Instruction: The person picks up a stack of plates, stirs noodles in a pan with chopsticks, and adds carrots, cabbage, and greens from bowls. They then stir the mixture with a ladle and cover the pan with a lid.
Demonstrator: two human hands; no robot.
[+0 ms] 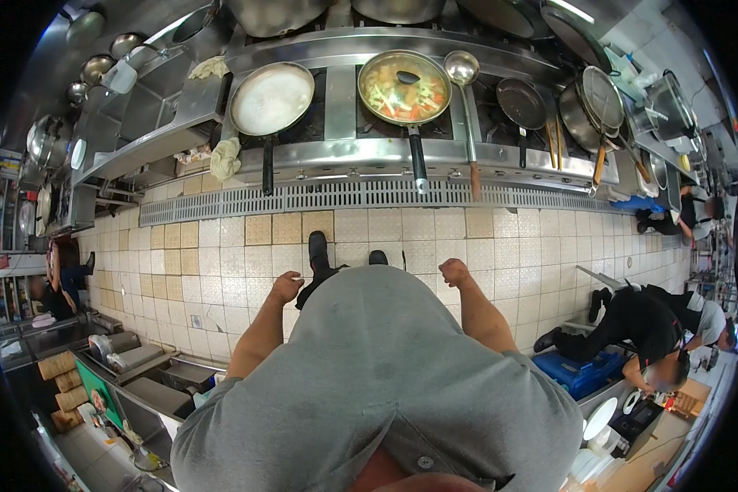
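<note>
My left hand (287, 287) hangs beside my body with its fingers curled. A small whitish spot shows at its fingertips, too small to name. On the other side, my right hand (453, 272) is loosely closed, and I see nothing in it. Both hands are apart from the stove. Ahead on the burners sit a frying pan with white contents (271, 100) and a lidded pan of chopped vegetables in liquid (392, 97). Their black handles point toward me. A long-handled ladle (462, 70) lies to the right of the lidded pan.
Farther right are a small dark pan (521, 104), wooden chopsticks (555, 143) and a strainer (601, 88). A floor grate (328, 199) runs before the stove. Cloths (225, 158) hang at left. A co-worker (640, 324) bends near a blue container (578, 375); other people are at both sides.
</note>
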